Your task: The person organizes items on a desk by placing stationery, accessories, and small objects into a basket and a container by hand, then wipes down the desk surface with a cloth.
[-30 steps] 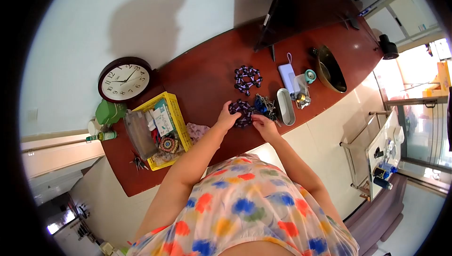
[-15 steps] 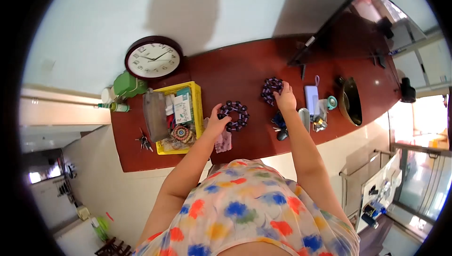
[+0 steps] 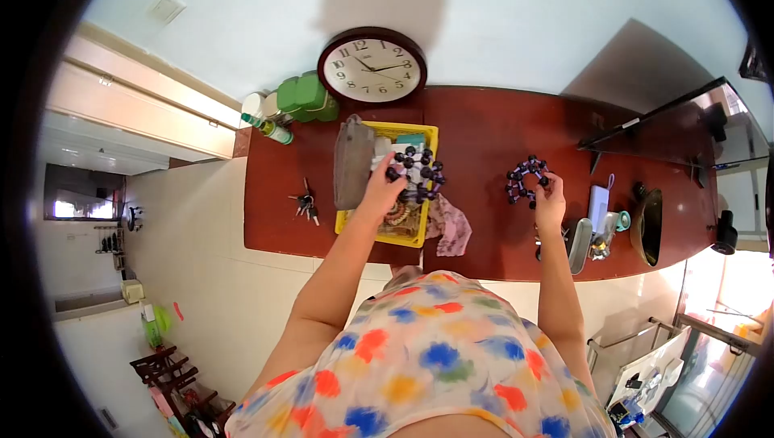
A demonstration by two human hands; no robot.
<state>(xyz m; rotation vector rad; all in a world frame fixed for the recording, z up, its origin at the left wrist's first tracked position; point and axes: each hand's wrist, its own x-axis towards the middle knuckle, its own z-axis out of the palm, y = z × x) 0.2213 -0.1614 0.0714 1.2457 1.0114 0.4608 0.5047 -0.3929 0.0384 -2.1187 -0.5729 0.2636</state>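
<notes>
Pinched in my left hand (image 3: 382,190) is a ring-like ball-and-stick model (image 3: 427,180) of black balls and purple sticks. It hangs over the yellow basket (image 3: 433,144), hiding part of what lies inside. To the right, my right hand (image 3: 551,203) has its fingers closed on the edge of a second, similar ball-and-stick model (image 3: 522,178), which is low over or resting on the brown table; I cannot tell which. A grey lidded case (image 3: 353,164) leans in the basket's left side. Beside the basket lies a pink patterned cloth (image 3: 453,228).
A round clock (image 3: 372,67) leans at the wall. Left of it are green containers (image 3: 306,98) and a green bottle (image 3: 270,129). Keys (image 3: 305,204) lie at left. On the right are a power bank (image 3: 598,208), a metal case (image 3: 579,246), a bowl (image 3: 650,228) and a screen (image 3: 669,128).
My left hand has lifted its model leftward from the table to above the basket. The right hand still grips the other model. The head view has swung to the left.
</notes>
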